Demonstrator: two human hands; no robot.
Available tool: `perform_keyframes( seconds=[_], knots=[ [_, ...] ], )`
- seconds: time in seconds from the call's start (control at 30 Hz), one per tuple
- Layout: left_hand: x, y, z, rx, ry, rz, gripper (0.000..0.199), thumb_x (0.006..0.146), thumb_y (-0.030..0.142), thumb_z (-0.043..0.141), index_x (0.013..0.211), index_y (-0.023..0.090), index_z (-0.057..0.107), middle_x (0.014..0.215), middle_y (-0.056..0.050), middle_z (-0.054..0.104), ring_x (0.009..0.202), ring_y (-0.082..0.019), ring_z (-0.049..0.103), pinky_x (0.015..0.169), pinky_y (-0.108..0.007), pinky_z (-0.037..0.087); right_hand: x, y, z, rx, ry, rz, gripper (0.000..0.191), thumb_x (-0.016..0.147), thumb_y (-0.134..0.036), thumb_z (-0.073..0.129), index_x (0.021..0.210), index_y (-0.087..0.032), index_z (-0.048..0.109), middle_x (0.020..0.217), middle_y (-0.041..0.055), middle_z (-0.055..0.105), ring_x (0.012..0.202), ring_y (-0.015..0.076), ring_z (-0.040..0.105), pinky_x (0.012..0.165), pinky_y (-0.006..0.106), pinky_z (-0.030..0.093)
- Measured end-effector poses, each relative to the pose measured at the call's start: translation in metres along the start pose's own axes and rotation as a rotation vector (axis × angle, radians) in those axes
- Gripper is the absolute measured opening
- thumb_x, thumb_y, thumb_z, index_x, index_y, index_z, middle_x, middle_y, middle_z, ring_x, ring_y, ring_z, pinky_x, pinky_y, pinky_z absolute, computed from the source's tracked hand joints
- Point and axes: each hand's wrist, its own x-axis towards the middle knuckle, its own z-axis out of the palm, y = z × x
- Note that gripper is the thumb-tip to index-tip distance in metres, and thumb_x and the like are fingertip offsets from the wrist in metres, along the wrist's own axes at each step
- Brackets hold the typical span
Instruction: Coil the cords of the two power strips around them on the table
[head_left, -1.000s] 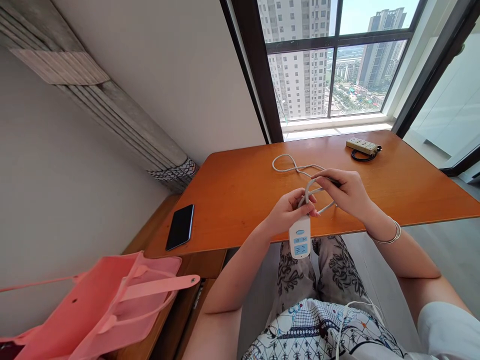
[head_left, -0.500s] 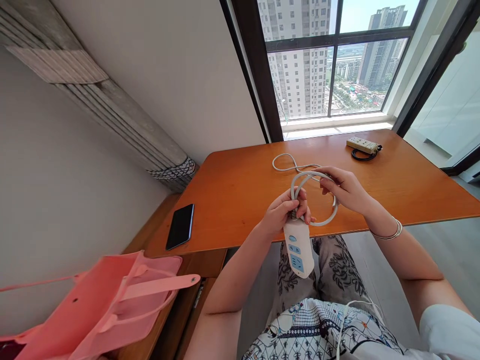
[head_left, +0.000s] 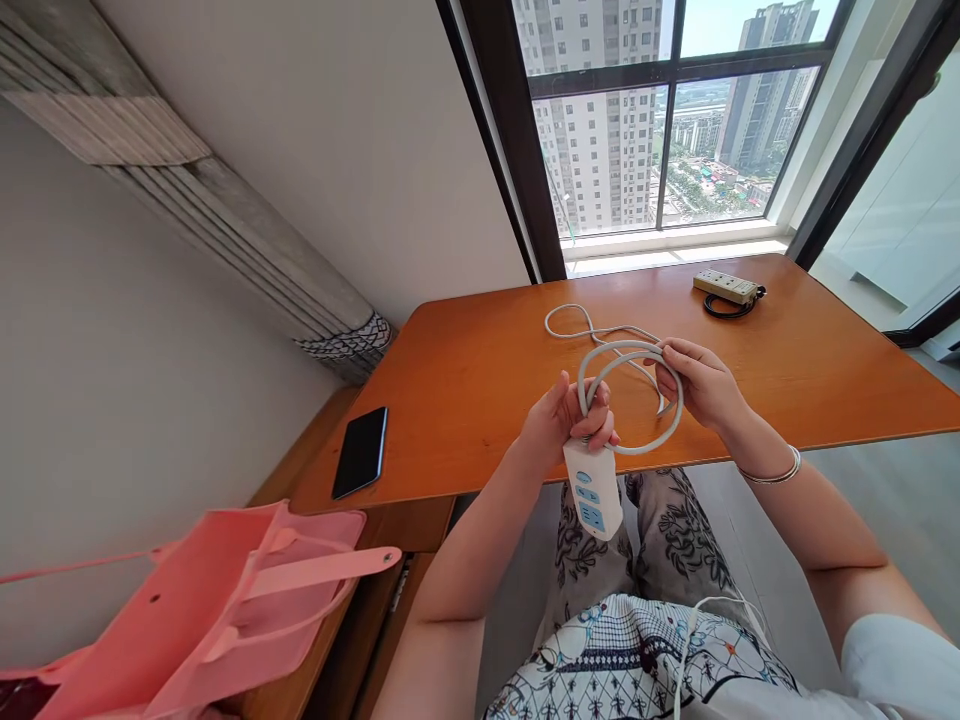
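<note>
A white power strip (head_left: 593, 488) with blue socket faces hangs tilted below my left hand (head_left: 568, 415), over my lap in front of the table edge. The fingers of that hand are closed round its cord near the strip's top end. From there the white cord (head_left: 646, 449) runs in a round coil to my right hand (head_left: 699, 382), which pinches the coil's right side between thumb and fingers. The cord's remaining length (head_left: 568, 333) lies in a loose loop on the table behind my hands.
The orange-brown wooden table (head_left: 465, 400) stands before a window. A black phone (head_left: 361, 453) lies at its left edge. Back right rests a beige power strip (head_left: 726, 287) with a black cord. A pink bag (head_left: 225, 600) sits at lower left, and a curtain (head_left: 247, 240) hangs at left.
My right hand has shifted slightly right along the coil, which looks wider and rounder. My left thumb has lifted off the cord, and the white strip has risen a little.
</note>
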Motion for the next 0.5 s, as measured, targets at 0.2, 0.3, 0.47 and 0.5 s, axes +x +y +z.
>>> perform_keyframes(
  seconds=[0.2,0.3,0.47,0.5],
  knots=[
    [-0.002,-0.001,0.007,-0.071,0.062,0.045,0.031,0.090,0.043,0.064,0.075,0.019,0.050,0.044,0.010,0.026,0.038,-0.008,0.036,0.059,-0.025,0.054,0.000,0.004,-0.001,0.000,0.085,0.004,0.044,0.075,-0.060,0.075,0.079,-0.016,0.065,0.064,-0.0015,0.056,0.053,0.0108,0.056,0.049,0.024,0.043],
    [-0.004,-0.003,0.009,-0.081,0.103,0.060,0.028,0.092,0.039,0.063,0.076,0.020,0.049,0.045,0.011,0.025,0.038,-0.008,0.035,0.058,-0.025,0.054,0.001,0.010,-0.003,-0.009,0.186,-0.017,0.048,0.071,-0.063,0.077,0.081,-0.018,0.065,0.069,-0.0011,0.059,0.056,0.0115,0.060,0.051,0.023,0.046],
    [-0.005,-0.006,0.008,0.003,0.112,0.102,0.034,0.085,0.044,0.071,0.076,0.019,0.050,0.045,0.011,0.028,0.039,-0.007,0.037,0.058,-0.025,0.053,0.000,0.021,-0.004,-0.041,0.255,-0.034,0.046,0.076,-0.064,0.073,0.085,-0.020,0.064,0.071,-0.0022,0.056,0.052,0.0097,0.055,0.045,0.022,0.041],
    [-0.006,-0.006,0.008,0.021,0.117,0.113,0.035,0.084,0.045,0.072,0.076,0.019,0.049,0.045,0.011,0.028,0.039,-0.008,0.038,0.059,-0.025,0.054,-0.001,0.022,-0.004,-0.045,0.245,-0.033,0.045,0.078,-0.063,0.072,0.087,-0.020,0.063,0.070,-0.0024,0.056,0.051,0.0096,0.053,0.044,0.022,0.039]
  ],
)
